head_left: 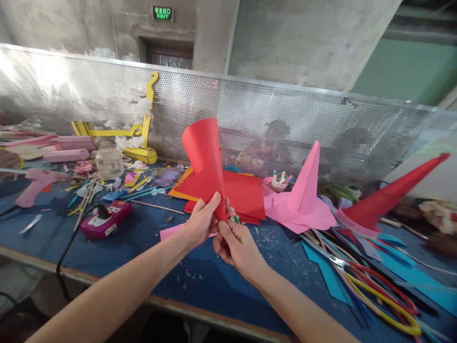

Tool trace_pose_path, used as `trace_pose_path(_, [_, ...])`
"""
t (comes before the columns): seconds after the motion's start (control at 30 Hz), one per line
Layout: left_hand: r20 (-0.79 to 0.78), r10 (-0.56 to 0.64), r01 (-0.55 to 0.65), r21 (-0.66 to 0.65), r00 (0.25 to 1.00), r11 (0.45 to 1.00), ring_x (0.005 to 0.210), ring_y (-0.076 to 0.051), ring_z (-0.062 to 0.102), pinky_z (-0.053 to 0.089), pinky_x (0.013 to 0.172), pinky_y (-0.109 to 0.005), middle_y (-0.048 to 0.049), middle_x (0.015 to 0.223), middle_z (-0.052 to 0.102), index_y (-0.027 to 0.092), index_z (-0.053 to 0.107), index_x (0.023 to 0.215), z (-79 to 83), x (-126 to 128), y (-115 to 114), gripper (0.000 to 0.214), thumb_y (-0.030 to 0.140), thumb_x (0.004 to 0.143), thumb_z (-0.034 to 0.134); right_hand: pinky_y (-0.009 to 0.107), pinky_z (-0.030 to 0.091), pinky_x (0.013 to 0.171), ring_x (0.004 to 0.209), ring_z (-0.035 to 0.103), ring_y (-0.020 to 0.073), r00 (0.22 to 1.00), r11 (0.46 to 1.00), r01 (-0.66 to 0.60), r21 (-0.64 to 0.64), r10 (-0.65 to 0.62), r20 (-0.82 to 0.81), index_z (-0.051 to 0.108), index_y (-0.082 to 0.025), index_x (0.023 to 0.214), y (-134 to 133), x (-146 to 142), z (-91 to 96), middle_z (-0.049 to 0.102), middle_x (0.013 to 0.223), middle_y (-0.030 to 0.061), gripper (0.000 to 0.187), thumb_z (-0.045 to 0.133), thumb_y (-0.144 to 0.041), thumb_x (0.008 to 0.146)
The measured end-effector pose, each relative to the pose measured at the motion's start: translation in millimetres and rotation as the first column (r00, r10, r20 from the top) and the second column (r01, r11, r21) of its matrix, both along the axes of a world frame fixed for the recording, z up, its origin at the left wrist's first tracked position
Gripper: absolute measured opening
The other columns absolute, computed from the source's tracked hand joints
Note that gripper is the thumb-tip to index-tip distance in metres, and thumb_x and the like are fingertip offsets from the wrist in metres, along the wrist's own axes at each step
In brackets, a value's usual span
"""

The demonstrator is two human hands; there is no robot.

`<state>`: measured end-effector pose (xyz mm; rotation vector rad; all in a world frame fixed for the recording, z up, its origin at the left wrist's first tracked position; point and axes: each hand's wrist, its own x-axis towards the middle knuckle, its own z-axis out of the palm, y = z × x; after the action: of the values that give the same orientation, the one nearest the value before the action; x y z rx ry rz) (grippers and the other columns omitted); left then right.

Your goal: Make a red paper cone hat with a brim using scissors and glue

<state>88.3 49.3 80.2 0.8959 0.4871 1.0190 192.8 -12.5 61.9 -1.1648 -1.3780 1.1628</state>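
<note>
A sheet of red paper (205,152), rolled into a cone with its wide mouth up, stands above the table between my hands. My left hand (204,218) grips its lower part, thumb pressed against the front. At the pointed bottom end, my right hand (235,243) pinches the paper between thumb and fingers. Behind the cone lies a stack of red sheets (246,193), with an orange sheet edge (180,188) showing at the left. A piece of pink paper (171,232) lies partly hidden under my left forearm.
At the right are a pink paper cone hat (309,186), a red cone (389,195) and scissors (342,264). A pink glue gun (37,186), a purple power socket (106,219), a jar (109,163) and a yellow cut-out (148,114) occupy the left. A perforated metal screen (246,114) borders the back.
</note>
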Motion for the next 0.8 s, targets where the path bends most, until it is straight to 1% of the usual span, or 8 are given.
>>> trace_pose_path(0.13, [0.061, 0.077, -0.075, -0.034, 0.995, 0.997, 0.054, -0.013, 0.062, 0.046, 0.048, -0.021, -0.0041, 0.066, 0.067, 0.013, 0.062, 0.083, 2.3, 2.5, 1.5, 0.038, 0.048, 0.076, 0.072, 0.019, 0.027, 0.034, 0.038, 0.041, 0.0070, 0.987, 0.998, 0.013, -0.056, -0.022, -0.157, 0.055, -0.016, 0.068, 1.9, 3.5, 1.4, 0.054, 0.054, -0.0012, 0.051, 0.050, -0.064, 0.086])
trace_pose_path(0.27, [0.149, 0.113, -0.103, -0.075, 0.982, 0.992, 0.061, -0.013, 0.064, 0.052, 0.065, -0.026, -0.0044, 0.064, 0.066, 0.012, 0.060, 0.074, 6.1, 2.8, 6.4, 0.030, 0.039, 0.083, 0.068, 0.022, 0.038, 0.040, 0.046, 0.051, 0.0120, 0.954, 0.951, 0.250, 0.179, -0.274, 0.124, 0.057, -0.018, 0.089, 2.9, 14.3, 1.7, 0.060, 0.063, 0.0006, 0.045, 0.042, -0.061, 0.091])
trace_pose_path(0.33, [0.131, 0.113, -0.102, -0.091, 0.985, 0.991, 0.060, -0.014, 0.064, 0.052, 0.065, -0.026, -0.0065, 0.065, 0.067, 0.011, 0.060, 0.075, 7.0, 2.4, 7.2, 0.029, 0.037, 0.089, 0.061, 0.025, 0.042, 0.048, 0.050, 0.056, 0.0143, 0.822, 0.874, 0.233, 0.427, -0.411, 0.393, 0.058, -0.018, 0.095, 4.7, 18.0, -1.2, 0.061, 0.063, 0.0008, 0.037, 0.049, -0.054, 0.091])
trace_pose_path(0.43, [0.104, 0.114, -0.102, -0.115, 0.988, 0.988, 0.059, -0.014, 0.065, 0.050, 0.060, -0.025, -0.0084, 0.069, 0.069, 0.011, 0.061, 0.079, 7.5, 3.9, 4.6, 0.029, 0.036, 0.093, 0.054, 0.028, 0.043, 0.055, 0.059, 0.066, 0.0214, 0.510, 0.730, 0.079, 0.679, -0.615, 0.602, 0.060, -0.013, 0.100, 8.6, 18.0, -6.1, 0.067, 0.068, 0.0078, 0.035, 0.050, -0.046, 0.094])
trace_pose_path(0.53, [0.109, 0.122, -0.108, -0.120, 0.987, 0.987, 0.062, -0.015, 0.066, 0.049, 0.058, -0.024, -0.0076, 0.069, 0.068, 0.012, 0.060, 0.081, 8.2, 8.0, -0.3, 0.028, 0.035, 0.094, 0.053, 0.030, 0.043, 0.053, 0.063, 0.070, 0.0260, 0.284, 0.668, -0.041, 0.743, -0.705, 0.649, 0.064, -0.009, 0.095, 10.6, 14.7, -7.1, 0.071, 0.071, 0.0154, 0.039, 0.037, -0.037, 0.100])
trace_pose_path(0.6, [0.136, 0.145, -0.128, -0.126, 0.980, 0.984, 0.064, -0.015, 0.066, 0.049, 0.058, -0.024, -0.0055, 0.070, 0.067, 0.013, 0.059, 0.081, 8.7, 10.3, -3.2, 0.024, 0.034, 0.092, 0.056, 0.029, 0.043, 0.052, 0.062, 0.070, 0.0254, 0.211, 0.664, -0.071, 0.744, -0.719, 0.662, 0.066, -0.008, 0.094, 10.1, 13.4, -6.2, 0.071, 0.069, 0.0167, 0.042, 0.032, -0.032, 0.102])
trace_pose_path(0.7, [0.209, 0.167, -0.141, -0.134, 0.964, 0.981, 0.068, -0.014, 0.066, 0.050, 0.061, -0.024, -0.0022, 0.073, 0.066, 0.015, 0.058, 0.083, 8.7, 10.7, -5.7, 0.019, 0.032, 0.085, 0.067, 0.029, 0.043, 0.051, 0.060, 0.069, 0.0231, 0.287, 0.665, -0.038, 0.746, -0.707, 0.646, 0.065, -0.008, 0.099, 7.5, 13.6, -4.6, 0.072, 0.071, 0.0171, 0.042, 0.031, -0.033, 0.101])
trace_pose_path(0.8, [0.241, 0.088, -0.072, -0.077, 0.967, 0.994, 0.069, -0.016, 0.067, 0.048, 0.055, -0.023, -0.0037, 0.072, 0.066, 0.014, 0.059, 0.083, 7.8, 6.9, -6.4, 0.026, 0.037, 0.080, 0.072, 0.028, 0.044, 0.053, 0.051, 0.063, 0.0179, 0.599, 0.748, 0.082, 0.659, -0.565, 0.567, 0.063, -0.014, 0.092, 2.8, 12.2, -1.7, 0.068, 0.062, 0.0097, 0.041, 0.031, -0.038, 0.101])
